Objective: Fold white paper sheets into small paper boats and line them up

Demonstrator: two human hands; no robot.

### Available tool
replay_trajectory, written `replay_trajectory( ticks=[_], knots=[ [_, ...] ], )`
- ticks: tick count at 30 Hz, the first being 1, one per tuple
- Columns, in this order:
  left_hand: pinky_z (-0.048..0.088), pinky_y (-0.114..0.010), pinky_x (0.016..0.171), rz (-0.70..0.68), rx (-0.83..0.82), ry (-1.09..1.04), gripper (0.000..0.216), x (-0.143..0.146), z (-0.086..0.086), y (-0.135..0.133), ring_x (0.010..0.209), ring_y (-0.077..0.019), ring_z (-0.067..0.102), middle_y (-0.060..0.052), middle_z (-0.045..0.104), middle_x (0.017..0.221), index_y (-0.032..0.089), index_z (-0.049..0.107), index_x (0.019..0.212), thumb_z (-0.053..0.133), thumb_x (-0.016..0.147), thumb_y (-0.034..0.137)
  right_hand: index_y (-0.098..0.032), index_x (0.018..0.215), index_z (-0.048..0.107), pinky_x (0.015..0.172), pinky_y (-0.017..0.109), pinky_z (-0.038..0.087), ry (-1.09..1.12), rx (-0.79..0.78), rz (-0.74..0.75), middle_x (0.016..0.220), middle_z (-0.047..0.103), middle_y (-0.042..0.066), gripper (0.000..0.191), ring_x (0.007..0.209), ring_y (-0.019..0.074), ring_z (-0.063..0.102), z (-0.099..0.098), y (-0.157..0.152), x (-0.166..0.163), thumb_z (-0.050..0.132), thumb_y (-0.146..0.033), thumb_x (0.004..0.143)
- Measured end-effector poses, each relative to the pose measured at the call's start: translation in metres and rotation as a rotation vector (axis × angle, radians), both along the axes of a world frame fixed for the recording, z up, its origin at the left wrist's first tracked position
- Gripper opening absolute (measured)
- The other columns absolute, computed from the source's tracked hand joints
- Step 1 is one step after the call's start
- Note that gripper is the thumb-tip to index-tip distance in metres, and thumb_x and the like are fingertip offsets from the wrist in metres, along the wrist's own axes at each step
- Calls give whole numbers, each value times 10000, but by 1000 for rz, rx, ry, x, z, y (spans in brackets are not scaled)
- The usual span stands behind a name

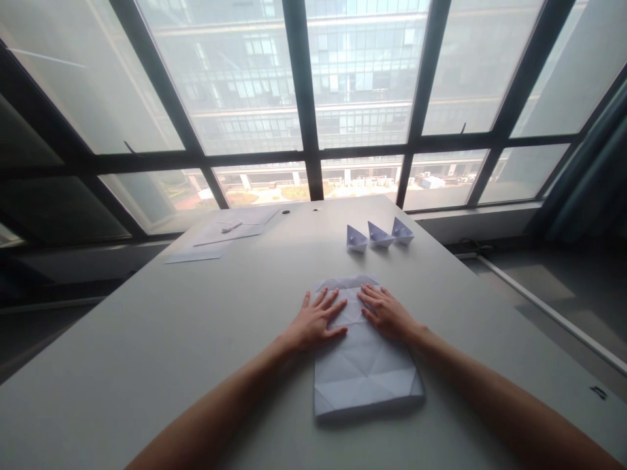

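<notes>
A creased white sheet of paper (365, 365) lies on the white table in front of me, its corners folded in and its near edge slightly raised. My left hand (321, 318) rests flat on its upper left part with the fingers spread. On the upper right part lies my right hand (386, 312), palm down, fingers stretched out. Neither hand grips anything. Crease lines cross the sheet between and below the hands. Beyond it, to the right, three small folded paper boats (381, 235) stand in a row.
Several white sheets (230, 228) lie at the table's far left, with a small white object (232, 228) on top that I cannot make out. A round hole (286, 212) is near the table's (196, 346) far edge. Large windows rise behind, and a curtain (582, 176) hangs at right.
</notes>
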State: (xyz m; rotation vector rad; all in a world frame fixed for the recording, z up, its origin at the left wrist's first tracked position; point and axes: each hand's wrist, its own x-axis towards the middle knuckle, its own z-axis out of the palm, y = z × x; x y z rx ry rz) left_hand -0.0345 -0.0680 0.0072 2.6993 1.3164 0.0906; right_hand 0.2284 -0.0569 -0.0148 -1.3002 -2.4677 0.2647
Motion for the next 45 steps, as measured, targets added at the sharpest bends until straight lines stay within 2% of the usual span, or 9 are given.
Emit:
replay_trajectory(
  ticks=[3,8,40,45],
  knots=[
    [36,-579,1208,-20,20,-18,733,-1,-2,1,1515,-337,146,-55,200,1647,341,302,1556,404,934,715,-210,1473,463,1205,487,227,0,-3,-6,1559,398,113,503,1467,245,319,0,0,0,454,-342,989],
    [164,-496,1224,-30,16,-51,740,-1,-2,2,1507,-339,181,-58,198,1647,307,323,1555,448,934,689,-212,1475,460,1206,480,227,-2,4,-7,1559,401,109,503,1466,243,321,0,0,0,448,-345,990],
    [181,-516,1219,-28,28,-53,729,0,-3,1,1502,-352,192,-64,214,1643,307,340,1550,448,936,686,-209,1468,472,1204,495,236,4,7,-7,1552,408,118,499,1462,249,329,1,0,0,470,-327,984],
    [181,-527,1216,-43,16,-43,766,-2,-2,3,1507,-355,171,-58,197,1648,339,251,1574,465,928,690,-212,1466,473,1200,501,240,4,3,-10,1551,409,117,499,1462,253,331,0,1,0,465,-333,983]
  ],
)
